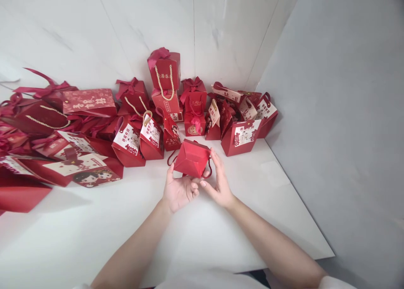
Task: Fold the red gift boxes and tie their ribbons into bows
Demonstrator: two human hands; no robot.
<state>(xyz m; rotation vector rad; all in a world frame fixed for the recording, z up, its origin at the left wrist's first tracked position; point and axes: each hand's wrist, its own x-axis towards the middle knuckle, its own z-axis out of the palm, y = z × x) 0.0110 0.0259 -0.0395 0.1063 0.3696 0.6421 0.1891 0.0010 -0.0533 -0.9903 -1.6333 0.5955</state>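
Observation:
A small plain red gift box [192, 157] with dark red rope handles is held above the table, tilted so that its folded panel faces me. My left hand [180, 192] supports it from below, thumb at its left edge and the other fingers curled under it. The fingertips of my right hand [219, 181] press on its right edge, beside the rope loop, with the thumb stretched towards my left hand. Just behind it stand a red box with gold print [172, 131] and a ribbon-tied red box [194, 122].
Several red gift boxes with ribbons crowd the left side, including a long patterned box [90, 102]. A box with gold rope handles [164, 72] is stacked at the back wall. More boxes with white labels [244, 137] stand at right on the white table [277, 221], beside a grey wall [347, 112].

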